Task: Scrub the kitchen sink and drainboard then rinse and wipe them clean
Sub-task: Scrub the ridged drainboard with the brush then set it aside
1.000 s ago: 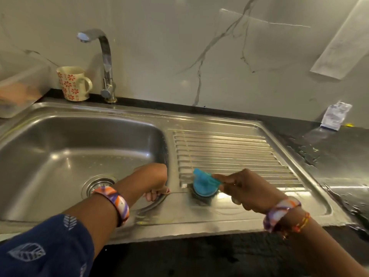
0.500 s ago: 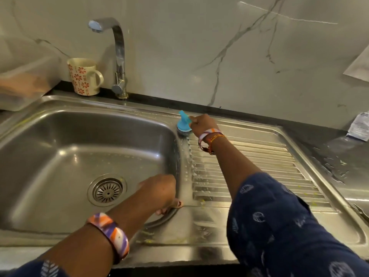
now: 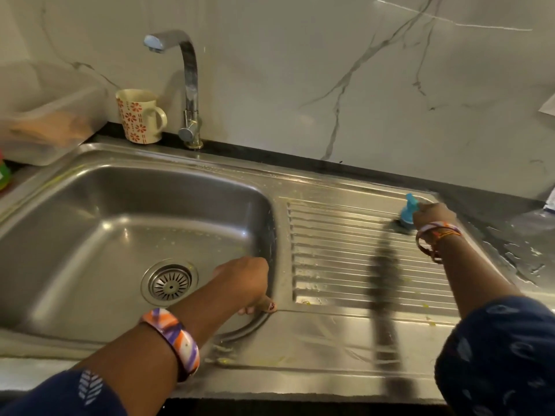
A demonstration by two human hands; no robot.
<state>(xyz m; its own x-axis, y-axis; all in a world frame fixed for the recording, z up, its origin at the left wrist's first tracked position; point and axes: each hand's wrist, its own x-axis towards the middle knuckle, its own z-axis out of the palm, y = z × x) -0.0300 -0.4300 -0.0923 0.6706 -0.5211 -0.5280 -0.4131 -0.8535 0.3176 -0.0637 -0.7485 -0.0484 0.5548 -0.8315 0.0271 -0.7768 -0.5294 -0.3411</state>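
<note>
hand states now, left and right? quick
Left hand: grips the sink basin's edge, fingers curled over it.
Right hand: holds the blue scrubber on the drainboard.

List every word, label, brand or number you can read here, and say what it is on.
No text can be read.
White packet at the right edge: print too blurred and cut off.
Paper sheet on the wall: no print legible.
Mug: red flower pattern only, no words.
Blue scrubber, tap, sink, bangles: no markings visible.
</note>
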